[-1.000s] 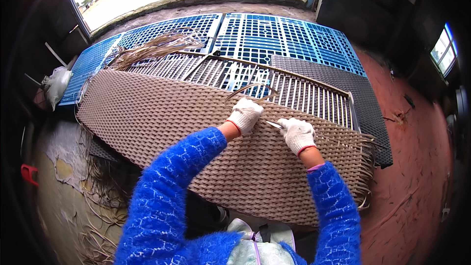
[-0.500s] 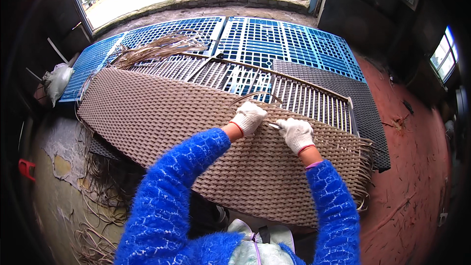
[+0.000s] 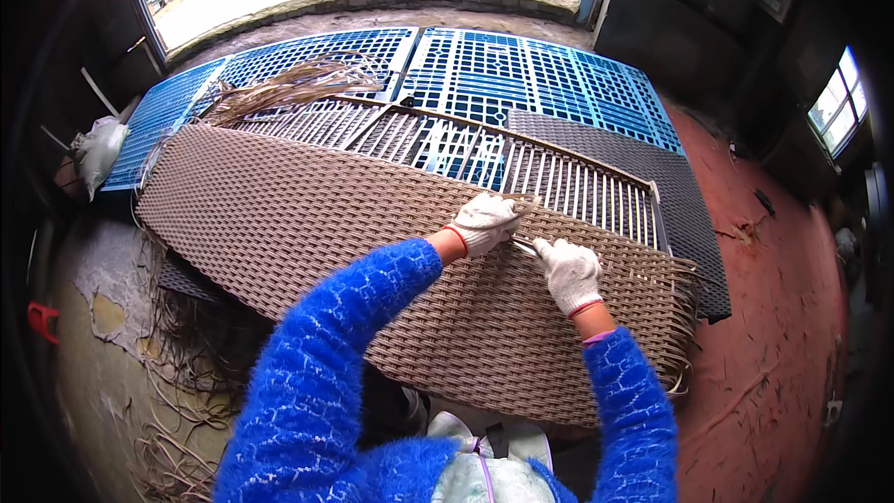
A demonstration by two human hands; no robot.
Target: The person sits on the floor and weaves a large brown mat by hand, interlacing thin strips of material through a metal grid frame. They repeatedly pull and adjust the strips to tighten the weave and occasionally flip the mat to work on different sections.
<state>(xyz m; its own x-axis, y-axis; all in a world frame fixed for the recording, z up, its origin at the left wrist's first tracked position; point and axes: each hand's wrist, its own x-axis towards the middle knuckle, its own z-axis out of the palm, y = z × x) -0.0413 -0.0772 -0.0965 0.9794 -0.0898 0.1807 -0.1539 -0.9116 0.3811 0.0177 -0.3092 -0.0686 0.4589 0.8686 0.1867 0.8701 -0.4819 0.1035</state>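
Observation:
A large brown woven wicker panel lies across the work surface in front of me. My left hand, in a white knit glove with a red cuff edge, is closed on a loose flat wicker strip by the panel's far edge. Beside it to the right, my right hand, gloved alike, is closed around a slim metal tool. The tool's tip points at the weave just below my left fingers. Most of its handle is hidden in the glove, so its exact kind cannot be told.
Behind the panel is a frame with pale slats, partly over a dark woven panel. Blue plastic pallets support them. A bundle of loose strips lies at far left. Scraps and a red object are on the floor.
My left hand has moved slightly right and turned, with the strip now looping beyond its fingers. My right hand has dropped a little, and the tool tip has come close to the left hand.

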